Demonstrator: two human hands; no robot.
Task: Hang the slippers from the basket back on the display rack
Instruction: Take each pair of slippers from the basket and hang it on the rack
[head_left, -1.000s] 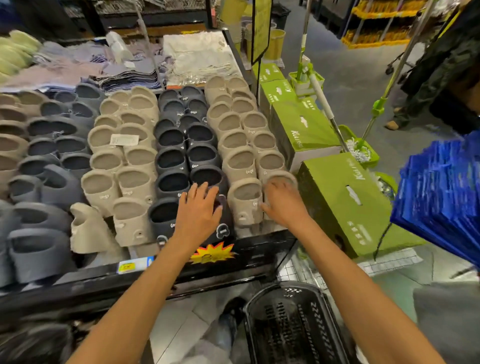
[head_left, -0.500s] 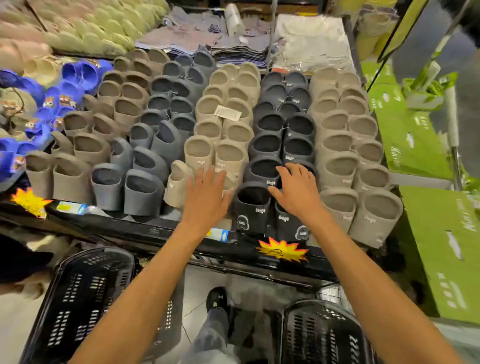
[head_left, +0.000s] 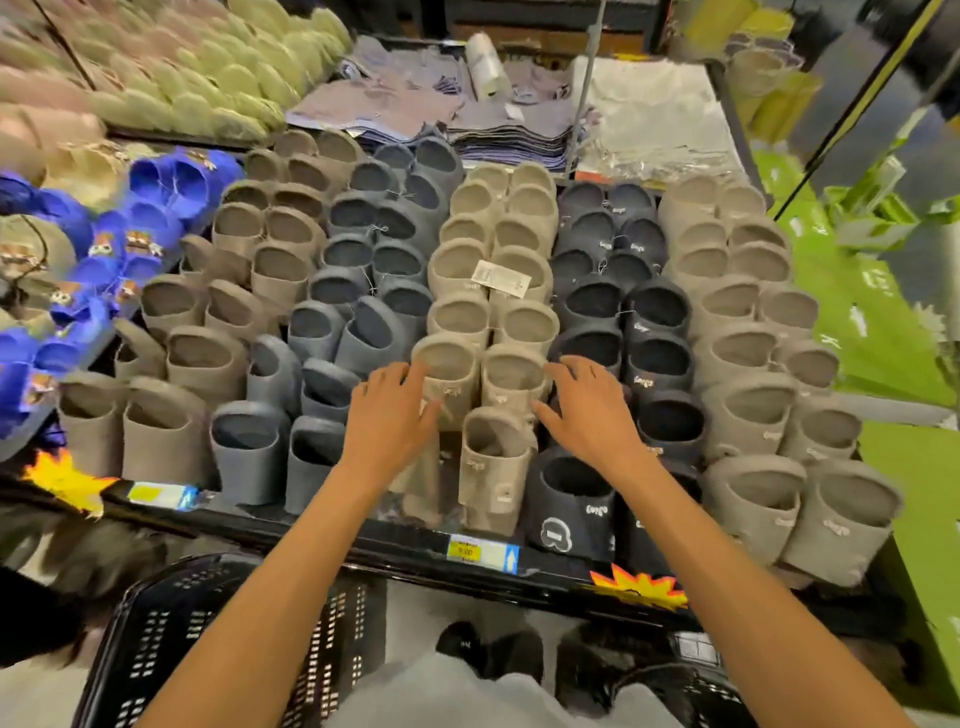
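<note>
Display rack (head_left: 415, 543) fills my view, its black front lip running across at 6 o'clock. Slippers stand on end in colour columns: taupe slippers (head_left: 171, 415) at 9, grey slippers (head_left: 249, 447) next, beige slippers (head_left: 460, 317) dead centre, black slippers (head_left: 657, 364) toward 3.

Left hand (head_left: 387, 421) has its fingers spread and rests on the front beige pair. Right hand (head_left: 587, 410), also spread, lies across the beige/black seam. Neither pinches anything. One front-row slipper (head_left: 493, 467) stands between the wrists.

Black basket (head_left: 171, 639) is on the floor at 7, second basket (head_left: 675, 696) at 5; I can't tell what's inside either.

Price tag (head_left: 480, 551) sits on the lip at 6. Green boxes (head_left: 883, 322) at 3, folded textiles (head_left: 498, 130) at 12, blue slippers (head_left: 156, 197) at 10. Frame edges are blurred.
</note>
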